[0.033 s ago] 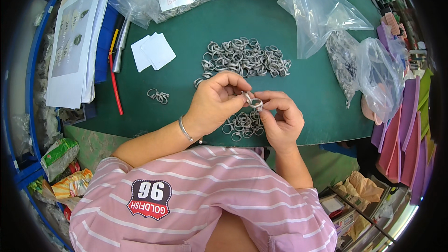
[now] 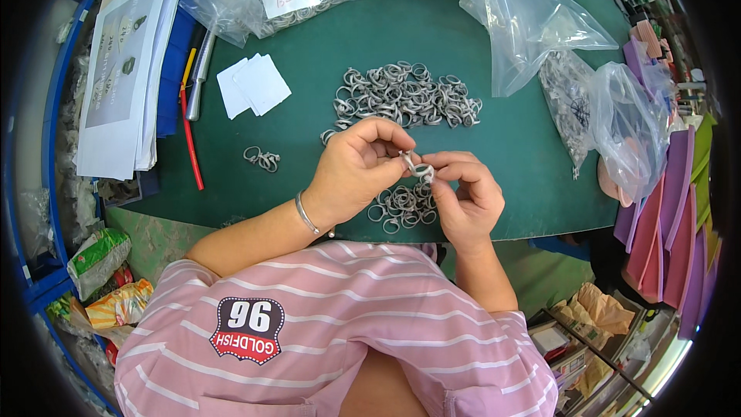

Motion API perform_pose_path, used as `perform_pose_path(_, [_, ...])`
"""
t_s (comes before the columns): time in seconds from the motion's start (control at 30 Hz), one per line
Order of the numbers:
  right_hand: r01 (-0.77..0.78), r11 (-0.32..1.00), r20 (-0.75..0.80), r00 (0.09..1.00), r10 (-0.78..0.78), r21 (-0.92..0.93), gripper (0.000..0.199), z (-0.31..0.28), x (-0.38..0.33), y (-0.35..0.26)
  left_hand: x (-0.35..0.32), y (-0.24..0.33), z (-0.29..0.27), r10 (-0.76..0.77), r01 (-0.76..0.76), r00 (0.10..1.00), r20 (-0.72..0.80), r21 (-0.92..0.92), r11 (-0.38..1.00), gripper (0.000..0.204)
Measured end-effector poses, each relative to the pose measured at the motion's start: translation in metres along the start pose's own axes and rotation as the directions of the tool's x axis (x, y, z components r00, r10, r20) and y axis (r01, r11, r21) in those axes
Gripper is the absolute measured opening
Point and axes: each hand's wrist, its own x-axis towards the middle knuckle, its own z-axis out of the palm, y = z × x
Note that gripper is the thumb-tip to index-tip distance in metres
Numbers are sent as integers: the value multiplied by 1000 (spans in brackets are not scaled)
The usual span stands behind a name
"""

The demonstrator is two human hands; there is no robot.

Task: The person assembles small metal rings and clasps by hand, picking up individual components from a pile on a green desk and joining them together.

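Note:
My left hand (image 2: pixel 356 161), with a metal bangle on its wrist, pinches a grey metal ring (image 2: pixel 408 161) between thumb and fingertips. Right beside it, my right hand (image 2: pixel 466 194) grips a second grey ring (image 2: pixel 422 172) by its edge. Both rings are close together and seem to touch or overlap; I cannot tell if they are linked. Just below the fingers lies a small heap of grey rings (image 2: pixel 404 207) on the green table. Beyond my hands spreads a larger pile of similar rings (image 2: pixel 409 93).
A few rings (image 2: pixel 262 159) lie apart on the left, below white paper cards (image 2: pixel 253 85). Clear bags of metal pieces stand at the back left (image 2: pixel 289 4) and right (image 2: pixel 567 100). A red and yellow stick (image 2: pixel 191 131) lies beside stacked papers (image 2: pixel 116 85).
The ring in my right hand has tilted, so its opening looks narrower. My right hand has shifted very slightly to the right. My left hand looks unmoved.

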Motion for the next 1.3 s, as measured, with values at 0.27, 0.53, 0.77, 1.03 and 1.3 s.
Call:
perform_pose_path(0.27, [61, 992, 70, 996, -53, -112, 25, 2, 6, -9, -1, -3, 3, 81, -79, 996, -21, 99, 992, 18])
perform_pose_path(0.53, [-72, 907, -46, 997, 58, -416, 12, -10, 15, -1, 0, 13, -13, 35, -22, 986, -165, 81, 996, 13])
perform_pose_path(0.77, [78, 886, 243, 969, 40, -458, 17, 10, 23, 6, -5, 19, -21, 188, -136, 958, -215, 235, 962, 17])
perform_pose_path(1.03, [6, 917, 268, 957, 110, -399, 14, 24, 25, 14, -15, 32, -26, -40, 98, 966, -255, 221, 970, 13])
perform_pose_path(1.3, [-75, 898, 267, 941, 207, -433, 9, 27, 24, 12, -19, 22, -26, -61, 123, 970, -236, 255, 959, 15])
